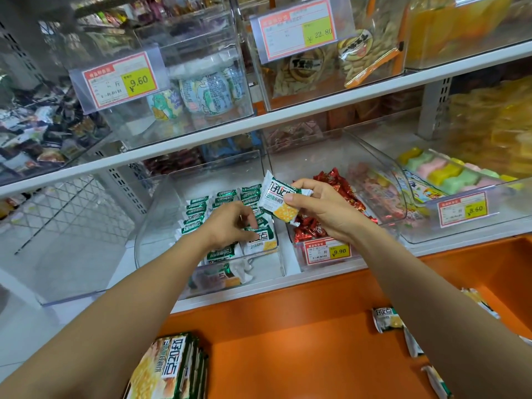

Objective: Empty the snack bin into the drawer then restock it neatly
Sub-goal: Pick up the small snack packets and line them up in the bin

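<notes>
In the clear snack bin (157, 223), L hand (230, 223) curls on stacked packets (197, 216), grip unclear, while R hand (325, 208) pinches one packet (276, 201); a careless nudge could topple the rows.

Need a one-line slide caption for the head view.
Restocking: right hand holds a snack packet over the clear bin; left hand reaches among the rowed packets; more wait in the orange drawer.
</notes>
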The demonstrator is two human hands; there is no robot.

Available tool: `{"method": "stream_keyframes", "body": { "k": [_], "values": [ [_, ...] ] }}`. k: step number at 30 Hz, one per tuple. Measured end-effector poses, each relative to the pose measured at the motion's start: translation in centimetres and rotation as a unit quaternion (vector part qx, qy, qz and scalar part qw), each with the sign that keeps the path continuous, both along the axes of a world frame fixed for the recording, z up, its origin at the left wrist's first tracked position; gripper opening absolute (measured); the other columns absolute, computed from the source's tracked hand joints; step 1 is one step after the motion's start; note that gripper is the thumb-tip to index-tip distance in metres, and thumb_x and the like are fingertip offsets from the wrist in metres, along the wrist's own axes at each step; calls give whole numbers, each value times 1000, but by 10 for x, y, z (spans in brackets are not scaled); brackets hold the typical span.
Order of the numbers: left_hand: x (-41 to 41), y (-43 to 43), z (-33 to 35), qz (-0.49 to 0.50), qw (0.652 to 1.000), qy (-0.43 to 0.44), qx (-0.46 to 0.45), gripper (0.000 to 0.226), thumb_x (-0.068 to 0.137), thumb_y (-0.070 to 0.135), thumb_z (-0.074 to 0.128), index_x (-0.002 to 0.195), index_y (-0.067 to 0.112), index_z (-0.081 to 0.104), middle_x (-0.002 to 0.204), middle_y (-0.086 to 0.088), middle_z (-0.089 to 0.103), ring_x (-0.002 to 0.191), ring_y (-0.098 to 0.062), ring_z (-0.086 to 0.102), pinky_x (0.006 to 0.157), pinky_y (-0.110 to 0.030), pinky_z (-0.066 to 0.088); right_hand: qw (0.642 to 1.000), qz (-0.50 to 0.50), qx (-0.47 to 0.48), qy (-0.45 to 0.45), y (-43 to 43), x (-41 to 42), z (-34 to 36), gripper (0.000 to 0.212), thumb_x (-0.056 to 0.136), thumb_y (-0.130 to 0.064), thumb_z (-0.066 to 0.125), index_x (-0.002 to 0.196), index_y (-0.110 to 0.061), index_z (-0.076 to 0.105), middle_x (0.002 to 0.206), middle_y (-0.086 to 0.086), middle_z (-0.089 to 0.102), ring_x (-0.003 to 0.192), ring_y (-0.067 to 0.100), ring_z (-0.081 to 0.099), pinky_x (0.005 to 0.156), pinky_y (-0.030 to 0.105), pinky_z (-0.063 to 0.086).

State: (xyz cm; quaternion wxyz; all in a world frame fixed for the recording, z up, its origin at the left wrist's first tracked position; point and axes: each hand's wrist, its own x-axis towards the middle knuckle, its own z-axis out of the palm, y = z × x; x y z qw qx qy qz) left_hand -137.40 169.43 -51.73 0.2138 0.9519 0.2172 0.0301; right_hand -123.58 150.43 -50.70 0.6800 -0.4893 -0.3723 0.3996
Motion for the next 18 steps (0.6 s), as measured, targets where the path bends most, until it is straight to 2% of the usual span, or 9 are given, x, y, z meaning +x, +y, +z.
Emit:
{"method": "stream_keyframes", "body": {
  "k": [1, 3, 7, 11, 14, 16, 18],
  "values": [
    [-1, 1, 1, -2, 1000, 18, 21, 26, 69, 26, 85, 87, 24, 67, 80, 3, 60, 71, -15, 56, 68, -30, 46, 1000, 0, 1, -2, 0, 0, 0, 9, 86, -8, 67, 88, -14, 60, 100, 11, 72, 82, 14, 67, 70, 17, 52],
    [-1, -2, 1, -14, 995, 83, 46, 30, 69, 24, 84, 89, 24, 62, 72, 6, 54, 66, -14, 51, 62, -29, 41, 1000, -2, 3, -2, 0, -2, 0, 9, 86, -9, 67, 88, -14, 61, 99, 11, 72, 82, 13, 67, 69, 16, 52],
    [8, -7, 4, -39, 979, 151, 130, 33, 70, 29, 82, 93, 23, 59, 75, 10, 53, 73, -15, 51, 63, -28, 39, 1000, -6, 4, -4, -1, -3, 0, 10, 87, -7, 65, 86, -15, 60, 96, 8, 73, 80, 11, 67, 68, 15, 52],
    [13, -9, 8, -86, 960, 124, 237, 31, 76, 31, 75, 102, 19, 63, 94, 3, 59, 89, -19, 55, 69, -29, 42, 1000, -3, 4, -11, 0, -1, -1, 9, 87, -8, 65, 87, -15, 60, 99, 9, 73, 82, 14, 67, 72, 17, 53],
    [11, -8, 4, -102, 950, 93, 282, 30, 81, 34, 71, 106, 19, 62, 104, 3, 57, 97, -17, 54, 68, -26, 35, 1000, 2, 4, -12, 2, 1, -3, 9, 87, -8, 65, 89, -14, 59, 100, 10, 72, 85, 16, 66, 76, 19, 54],
    [11, -8, 2, -88, 953, 80, 278, 29, 82, 34, 71, 106, 19, 62, 102, 5, 55, 96, -16, 54, 67, -25, 32, 1000, -3, 2, -11, 2, 1, -4, 11, 87, -8, 65, 90, -15, 57, 100, 10, 72, 85, 17, 67, 77, 21, 53],
    [10, -8, 0, -66, 968, 76, 228, 28, 79, 32, 75, 100, 19, 63, 91, 7, 56, 90, -16, 57, 67, -25, 33, 1000, -6, -4, -22, 2, 1, -5, 11, 87, -9, 66, 90, -16, 57, 101, 10, 73, 87, 18, 66, 80, 23, 53]
  ]
}}
